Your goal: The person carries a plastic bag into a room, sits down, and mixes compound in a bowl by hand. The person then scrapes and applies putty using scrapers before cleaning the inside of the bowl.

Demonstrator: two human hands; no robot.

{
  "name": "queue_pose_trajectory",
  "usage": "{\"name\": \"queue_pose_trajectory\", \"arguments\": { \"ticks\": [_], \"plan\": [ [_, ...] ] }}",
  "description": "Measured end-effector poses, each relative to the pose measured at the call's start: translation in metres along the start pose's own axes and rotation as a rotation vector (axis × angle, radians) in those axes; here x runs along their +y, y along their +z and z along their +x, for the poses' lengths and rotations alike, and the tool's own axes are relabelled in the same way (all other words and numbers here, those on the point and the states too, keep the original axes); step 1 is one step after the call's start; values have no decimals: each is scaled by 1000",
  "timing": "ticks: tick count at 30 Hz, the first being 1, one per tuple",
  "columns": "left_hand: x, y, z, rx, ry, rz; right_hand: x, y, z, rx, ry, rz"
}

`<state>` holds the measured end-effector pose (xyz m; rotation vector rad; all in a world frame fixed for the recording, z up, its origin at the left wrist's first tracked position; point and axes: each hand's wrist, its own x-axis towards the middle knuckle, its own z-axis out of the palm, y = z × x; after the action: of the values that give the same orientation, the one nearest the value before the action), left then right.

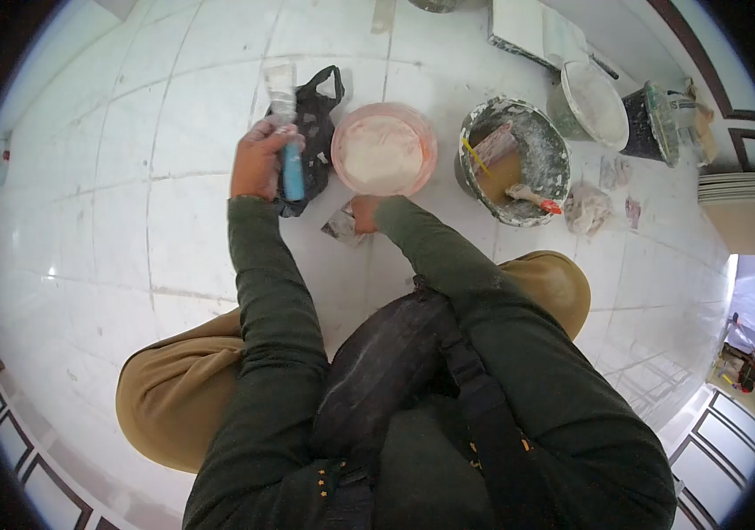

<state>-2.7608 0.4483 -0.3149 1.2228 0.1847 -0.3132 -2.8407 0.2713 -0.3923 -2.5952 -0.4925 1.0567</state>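
On the floor [192, 247], a bowl [430, 161] sits between a bag [313, 146], left, and a bucket [547, 141], right, holding tools [532, 197].

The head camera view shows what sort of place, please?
Probably a room being finished or renovated: a bucket with murky liquid and tools, a bowl of pale powder or paste, and smudged floor tiles.

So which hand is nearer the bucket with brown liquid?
Right. The right hand is left of the bucket, at the pink bowl's near edge; the left hand is farther left, by the black bag.
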Motion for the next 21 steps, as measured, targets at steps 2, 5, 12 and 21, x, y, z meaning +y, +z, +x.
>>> {"name": "queue_pose_trajectory", "arguments": {
  "ticks": [2, 5, 12, 21],
  "plan": [
    [-9, 13, 2, -47, -94, 23, -2, -42, -14, -106, 101, 32],
    [-30, 27, 13, -50, -96, 183, 41, -75, 2, -163, -272, -445],
    [-89, 87, 30, 37, -2, 76, 76, -67, 3, 871, -190, 276],
    [-160, 83, -17, 585, -105, 1100, 66, -77, -38, 682, 174, 1351]
  ]
}}
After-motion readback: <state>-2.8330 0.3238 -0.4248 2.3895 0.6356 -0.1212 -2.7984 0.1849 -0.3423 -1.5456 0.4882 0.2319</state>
